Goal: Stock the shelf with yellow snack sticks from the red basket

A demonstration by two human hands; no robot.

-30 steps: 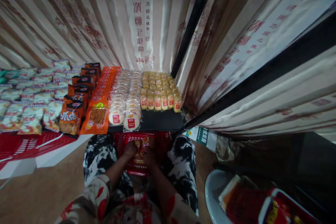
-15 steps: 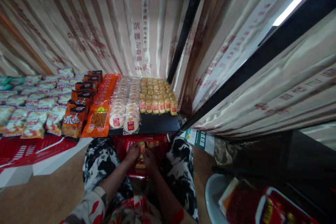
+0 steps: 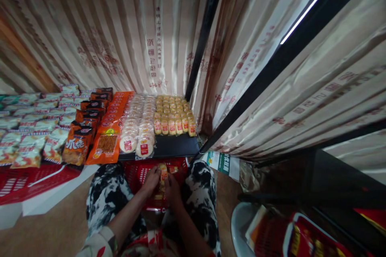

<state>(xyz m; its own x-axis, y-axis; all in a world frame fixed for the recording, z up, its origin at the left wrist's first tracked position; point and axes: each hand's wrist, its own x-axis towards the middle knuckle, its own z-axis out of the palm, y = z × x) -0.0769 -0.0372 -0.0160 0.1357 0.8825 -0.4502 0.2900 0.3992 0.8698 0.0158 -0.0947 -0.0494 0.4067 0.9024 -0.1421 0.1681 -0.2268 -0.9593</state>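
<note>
Between my knees sits a red plastic basket with several yellow snack packets lying in it. Above it, my left hand is closed on the left side of a small yellow snack packet with a red label. My right hand meets the same packet from the right, its fingers closed at the lower edge. Rows of like yellow packets stand on the black shelf just ahead. Beside them are two rows of round white rice crackers in clear wrappers.
Farther left are orange snack bags, brown-orange bags and many white snack bags. Black frame bars slant across the curtain at right. A pale basin and another red basket stand at lower right.
My hands have lifted a yellow packet from low in the basket and hold it upright nearer its top. The view has tilted up and turned slightly right.
</note>
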